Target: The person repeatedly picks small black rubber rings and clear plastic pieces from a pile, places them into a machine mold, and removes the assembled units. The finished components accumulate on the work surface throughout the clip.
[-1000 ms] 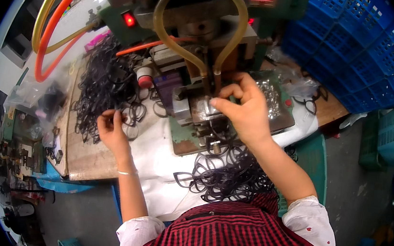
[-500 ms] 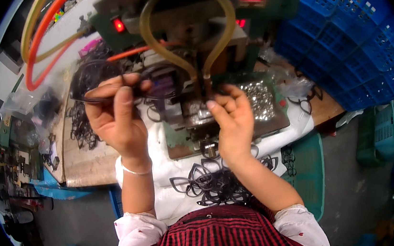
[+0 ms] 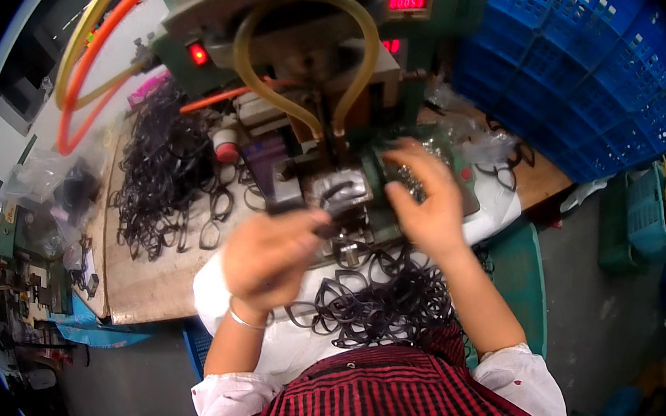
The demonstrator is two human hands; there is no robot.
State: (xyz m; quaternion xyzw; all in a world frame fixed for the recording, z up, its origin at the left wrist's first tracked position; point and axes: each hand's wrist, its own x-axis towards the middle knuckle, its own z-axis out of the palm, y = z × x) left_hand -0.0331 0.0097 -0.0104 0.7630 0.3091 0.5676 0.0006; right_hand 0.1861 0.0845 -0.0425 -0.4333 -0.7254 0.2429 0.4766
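My left hand [image 3: 275, 255] is smeared by motion in front of the machine's left side; its fingertips come close to the metal fixture [image 3: 344, 193]. Whether it holds anything is not visible. My right hand [image 3: 427, 198] hovers over the tray of small shiny metal pieces [image 3: 410, 182], thumb and fingers apart, with nothing visible between them. A dark curved piece lies on the fixture, too blurred to name. Below the hands, a tangled pile of black eyeglass frames [image 3: 380, 302] rests on white sheeting [image 3: 278, 344].
The green bench machine [image 3: 179, 46] with red displays and looped yellow hoses [image 3: 246, 28] stands ahead. Another heap of black frames [image 3: 157, 181] covers the wooden table [image 3: 150, 286] at left, beside a small red-capped bottle [image 3: 227, 146]. Blue crates [image 3: 574, 79] are stacked at far right.
My left hand has swung right and nearer; the black eyeglass frame it held up no longer shows in it. My right hand has moved right, off the fixture to the tray.
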